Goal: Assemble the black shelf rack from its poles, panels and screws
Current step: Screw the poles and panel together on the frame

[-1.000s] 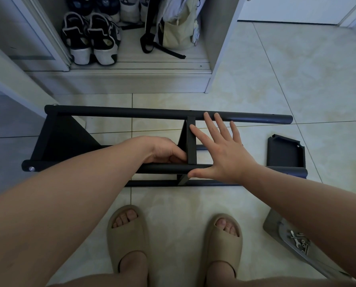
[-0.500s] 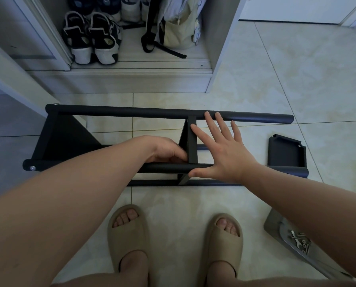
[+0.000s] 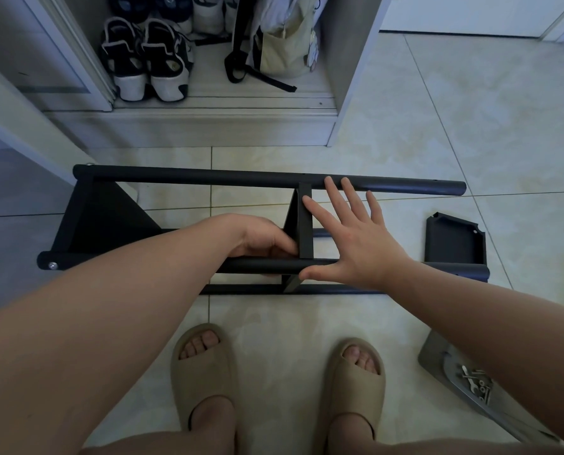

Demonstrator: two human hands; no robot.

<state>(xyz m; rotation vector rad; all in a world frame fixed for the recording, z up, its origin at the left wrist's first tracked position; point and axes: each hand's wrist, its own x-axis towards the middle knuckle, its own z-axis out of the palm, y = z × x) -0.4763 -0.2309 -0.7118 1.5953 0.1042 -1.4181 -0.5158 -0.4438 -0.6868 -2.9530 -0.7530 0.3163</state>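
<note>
Leaning over the half-built black rack (image 3: 339,289), which lies on its side on the tiled floor (image 3: 471,126), a person keeps both hands where they were a second ago. Neither the rack, the loose parts nor the grip has visibly shifted.

The right hand (image 3: 359,247) lies flat against the right side of the middle panel (image 3: 305,221). Its fingers (image 3: 334,198) are spread and released, the longest tips touch the far pole (image 3: 208,177), and the thumb rests on the near pole (image 3: 257,266).

The left hand (image 3: 264,238) reaches in between those two poles. Its fingers are curled round the near pole just left of the middle panel, with the thumb against the panel's edge.

An end panel (image 3: 103,221) closes the rack's left end, where a silver screw head (image 3: 53,265) shows. A loose panel (image 3: 454,239) lies on the floor just beyond the near pole's right end.

At lower right, a grey metal tray (image 3: 433,356) holds a small heap of screws (image 3: 480,389) and a little wrench (image 3: 467,377), partly hidden by the right forearm.

Beige slippers (image 3: 205,372) stand near the rack. Shoes (image 3: 146,67) and a bag (image 3: 280,44) sit in the open cupboard (image 3: 349,77) beyond.
</note>
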